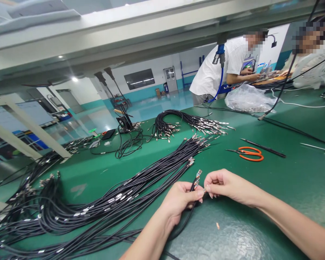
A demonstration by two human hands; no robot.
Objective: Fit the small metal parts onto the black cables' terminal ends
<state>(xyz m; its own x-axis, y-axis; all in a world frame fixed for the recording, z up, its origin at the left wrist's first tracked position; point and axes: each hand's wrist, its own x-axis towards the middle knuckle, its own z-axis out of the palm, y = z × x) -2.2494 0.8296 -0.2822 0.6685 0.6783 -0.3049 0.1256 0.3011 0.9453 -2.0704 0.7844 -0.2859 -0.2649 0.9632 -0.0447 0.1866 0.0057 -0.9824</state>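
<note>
My left hand (182, 198) is closed around a few black cables (188, 217), whose metal connector ends (198, 177) stick up past the thumb. Close against it, my right hand (219, 183) pinches at a small connector end by the left fingertips; the fingers partly hide that piece. To the left, a long bundle of black cables (141, 180) with metal ends and white labels runs across the green table (281, 187). A small copper-coloured scrap (217, 226) lies below my hands.
Orange-handled scissors (250, 154), a black pen-like tool (263, 147) and a wooden-handled awl (321, 148) lie to the right. Further back are a coiled cable bundle (189, 121), a black stand (124, 121) and a clear plastic bag (250, 99). Two people work beyond; a beam crosses overhead.
</note>
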